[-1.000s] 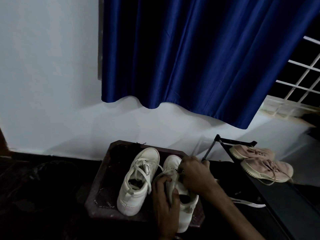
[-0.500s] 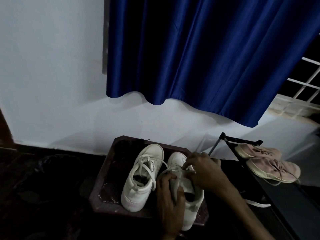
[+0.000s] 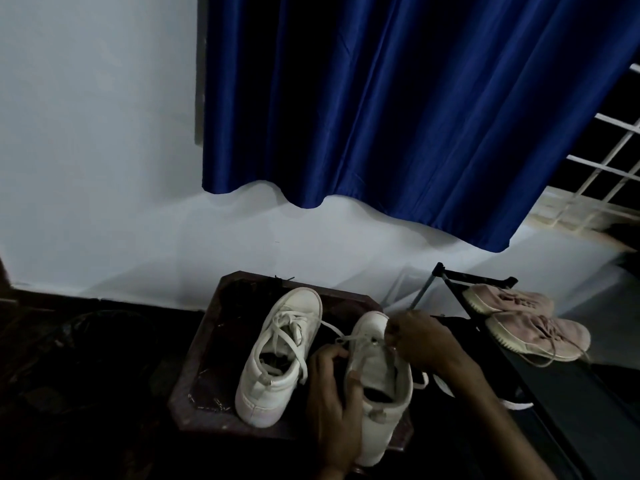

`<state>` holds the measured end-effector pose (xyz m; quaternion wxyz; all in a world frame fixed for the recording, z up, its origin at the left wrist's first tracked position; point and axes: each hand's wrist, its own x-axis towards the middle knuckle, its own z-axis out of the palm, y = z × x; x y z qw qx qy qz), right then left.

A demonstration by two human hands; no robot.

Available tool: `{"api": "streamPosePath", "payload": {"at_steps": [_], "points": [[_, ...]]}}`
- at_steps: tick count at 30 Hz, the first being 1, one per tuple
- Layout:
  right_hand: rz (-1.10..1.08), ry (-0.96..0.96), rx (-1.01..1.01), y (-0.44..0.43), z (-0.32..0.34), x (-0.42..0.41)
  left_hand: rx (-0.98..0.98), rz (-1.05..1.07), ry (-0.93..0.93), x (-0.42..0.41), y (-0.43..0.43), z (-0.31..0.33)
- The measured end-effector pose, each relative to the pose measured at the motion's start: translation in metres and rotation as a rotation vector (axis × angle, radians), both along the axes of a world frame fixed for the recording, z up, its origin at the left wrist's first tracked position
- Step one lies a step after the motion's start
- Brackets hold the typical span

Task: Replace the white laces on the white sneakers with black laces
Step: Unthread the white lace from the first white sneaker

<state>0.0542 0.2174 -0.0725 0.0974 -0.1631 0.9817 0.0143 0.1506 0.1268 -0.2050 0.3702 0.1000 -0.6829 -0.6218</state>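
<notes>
My left grip (image 3: 330, 389) curled round white high-top sneaker (image 3: 375, 367), toe at 12 o'clock; right grip (image 3: 420, 341) pinches flat white lace (image 3: 360, 337) at 1 o'clock, nearer eyelets.

Right hand (image 3: 420, 341) gone from mid-lacing of held sneaker (image 3: 375, 362) up to its toe end, at right edge, pinching white lace (image 3: 360, 337). Lace now drawn across sneaker near toe; tongue below it bared. Left hand (image 3: 332, 393) slid back along sneaker's left side, thumb at collar.
</notes>
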Motion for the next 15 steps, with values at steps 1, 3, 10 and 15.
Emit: {"api": "streamPosePath", "payload": {"at_steps": [1, 3, 10, 15], "points": [[0.021, -0.010, 0.016, 0.000, -0.001, 0.000, 0.007, 0.003, -0.001, -0.001, 0.000, 0.001], [0.055, -0.005, -0.003, 0.005, 0.003, -0.002, 0.031, 0.025, -0.013, -0.001, -0.001, 0.003], [-0.119, 0.086, -0.555, 0.002, 0.043, -0.014, -0.077, 0.089, -0.019, 0.005, 0.000, 0.010], [0.074, 0.198, -0.975, -0.042, 0.091, -0.040, -0.268, 0.144, 0.033, 0.009, 0.012, 0.022]]}}
